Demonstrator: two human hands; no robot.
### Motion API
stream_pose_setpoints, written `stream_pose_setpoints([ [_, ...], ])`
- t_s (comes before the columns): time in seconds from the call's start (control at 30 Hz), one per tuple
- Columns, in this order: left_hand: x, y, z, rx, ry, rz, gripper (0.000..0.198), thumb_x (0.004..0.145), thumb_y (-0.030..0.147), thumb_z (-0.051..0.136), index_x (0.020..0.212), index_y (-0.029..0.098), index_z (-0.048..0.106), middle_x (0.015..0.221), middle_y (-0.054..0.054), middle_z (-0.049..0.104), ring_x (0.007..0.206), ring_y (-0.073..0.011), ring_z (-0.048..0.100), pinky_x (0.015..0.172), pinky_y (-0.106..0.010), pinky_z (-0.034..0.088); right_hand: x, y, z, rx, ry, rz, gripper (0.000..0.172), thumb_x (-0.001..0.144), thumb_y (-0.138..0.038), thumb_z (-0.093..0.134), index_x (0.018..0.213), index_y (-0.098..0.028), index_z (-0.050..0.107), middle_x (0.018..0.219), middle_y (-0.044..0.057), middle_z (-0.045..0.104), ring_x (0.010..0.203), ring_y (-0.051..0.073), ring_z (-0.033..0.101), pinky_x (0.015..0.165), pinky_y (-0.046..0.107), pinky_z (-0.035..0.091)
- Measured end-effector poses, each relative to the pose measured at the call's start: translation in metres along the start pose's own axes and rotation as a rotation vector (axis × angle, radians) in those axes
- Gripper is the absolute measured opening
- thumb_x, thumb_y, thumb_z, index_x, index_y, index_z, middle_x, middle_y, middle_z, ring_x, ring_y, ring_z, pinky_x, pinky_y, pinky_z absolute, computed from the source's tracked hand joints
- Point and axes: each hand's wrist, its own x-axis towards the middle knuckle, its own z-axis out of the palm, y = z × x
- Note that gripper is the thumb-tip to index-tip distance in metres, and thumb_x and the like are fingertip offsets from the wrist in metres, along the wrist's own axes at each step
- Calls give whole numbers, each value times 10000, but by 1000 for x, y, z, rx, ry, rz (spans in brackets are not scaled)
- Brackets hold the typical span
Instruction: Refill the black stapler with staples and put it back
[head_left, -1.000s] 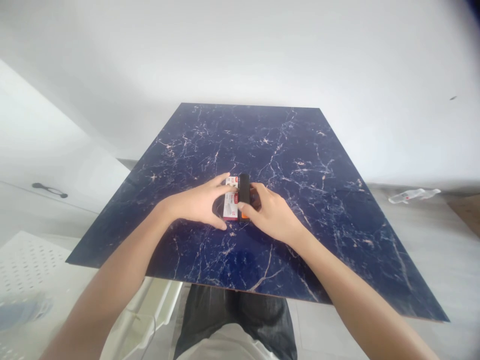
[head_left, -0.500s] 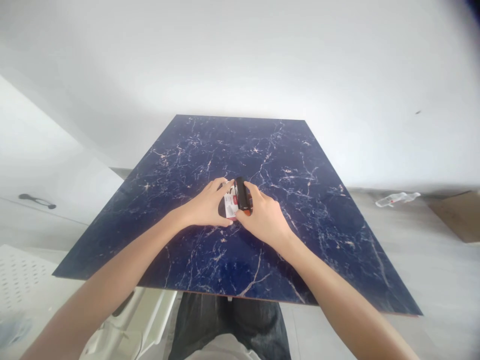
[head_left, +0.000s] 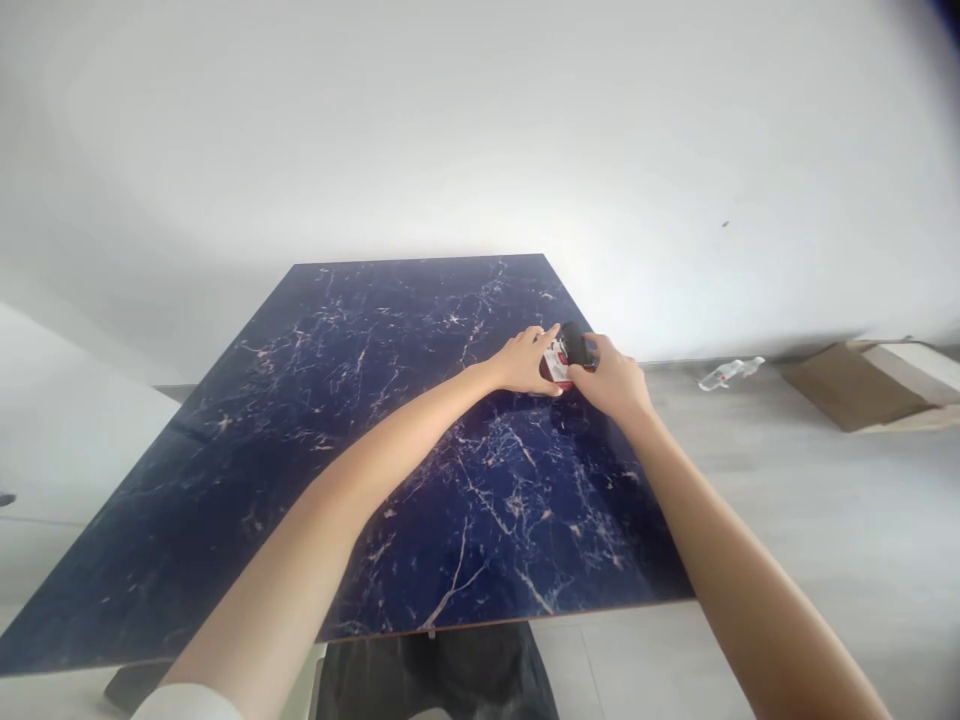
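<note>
Looked forward and down from the head camera, across a dark blue marble slab point(head_left: 420, 310) veined with pale pink and white. Had the left hand point(head_left: 521, 362) reaching in from the lower left and the right hand point(head_left: 609, 380) from the lower right, the two meeting near the slab's far right edge. Closed the left hand around a white-and-red printed carton point(head_left: 555, 365), with the fingers point(head_left: 536, 338) across its upper side and the thumb along its near edge. Closed the right hand on a small black device point(head_left: 576, 345), pressed against the carton's right side and partly hidden by the fingers. Could not read the print on the carton, too small at this distance. Could not tell whether the carton and device rested on the slab or were lifted just above it. Showed a white sleeve point(head_left: 187, 705) at the lower end of the left forearm, and dark trousers point(head_left: 442, 680) below the slab's near edge. Beyond the slab's right side, showed a pale grey floor point(head_left: 825, 520) with a plastic water bottle point(head_left: 726, 374) lying on it, a cardboard box point(head_left: 851, 385) farther right, and a white wall point(head_left: 480, 130) behind everything.
</note>
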Motion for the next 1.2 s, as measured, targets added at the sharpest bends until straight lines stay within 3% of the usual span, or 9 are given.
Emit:
stream_pose_setpoints([
  [0.13, 39, 16, 12, -26, -49, 19, 1313, 692, 649, 755, 1701, 149, 81, 1696, -260, 208, 1564, -481, 244, 1265, -613, 260, 13, 29, -11, 9, 55, 68, 641, 815, -303, 611, 1449, -217, 574, 1211, 135, 776, 1079, 352, 722, 950, 476, 530],
  [0.23, 41, 20, 8, -41, -102, 17, 1334, 710, 661, 770, 1703, 146, 45, 1740, -260, 84, 1599, -491, 157, 1271, -624, 254, 15, 33, -12, 45, 54, 73, 644, 809, -312, 628, 1442, -209, 570, 1204, 142, 766, 1069, 346, 706, 943, 479, 526],
  [0.37, 7, 12, -5, -42, -91, -57, 1202, 847, 778, 626, 1706, 229, -11, 1766, -173, -141, 1609, -525, 25, 1252, -690, 233, 7, 23, -4, 37, 311, -37, 551, 872, -356, 596, 1385, -155, 600, 1340, 197, 671, 1211, 370, 613, 1034, 538, 481],
  [0.47, -40, -4, -16, 15, 34, -48, 957, 989, 726, 457, 1700, 209, 80, 1775, -184, -38, 1630, -449, 71, 1280, -633, 216, -2, -2, 6, 41, 447, -293, 391, 966, -278, 480, 1306, -178, 645, 1297, 167, 667, 1246, 334, 573, 1094, 519, 444],
  [0.6, -117, -24, -33, 135, 245, -18, 601, 1082, 516, 403, 1572, 169, 413, 1661, -189, 388, 1555, -337, 354, 1256, -542, 317, -13, -58, 35, 93, 261, -618, 345, 1005, -199, 446, 1280, -202, 655, 1251, 137, 683, 1214, 311, 580, 1096, 503, 451],
  [0.67, -153, -30, -41, 177, 255, -32, 411, 1087, 419, 405, 1296, 164, 650, 1331, -146, 678, 1267, -281, 631, 1105, -468, 484, -22, -89, 53, 103, 161, -736, 336, 1024, -202, 438, 1274, -198, 663, 1243, 137, 689, 1181, 311, 591, 1066, 492, 473],
  [0.8, -206, -39, -51, 284, 181, -46, 329, 1019, 325, 469, 884, 180, 731, 859, -90, 739, 827, -240, 709, 806, -381, 564, -46, -134, 86, 40, -14, -951, 391, 1089, -337, 384, 1313, -164, 653, 1278, 142, 691, 1102, 295, 620, 970, 442, 516],
  [0.93, -222, -43, -52, 317, 113, -79, 281, 958, 297, 513, 849, 179, 744, 815, -98, 751, 759, -260, 720, 705, -374, 554, -61, -147, 100, 83, -122, -986, 457, 1116, -403, 321, 1305, -163, 661, 1293, 140, 697, 1069, 277, 635, 931, 417, 525],
  [1.2, -217, -40, -52, 295, 56, -159, 262, 968, 281, 526, 1014, 153, 749, 923, -117, 788, 781, -297, 758, 680, -395, 563, -53, -143, 107, 216, -288, -932, 440, 1131, -413, 333, 1335, -162, 630, 1183, 112, 740, 1055, 261, 675, 977, 424, 519],
])
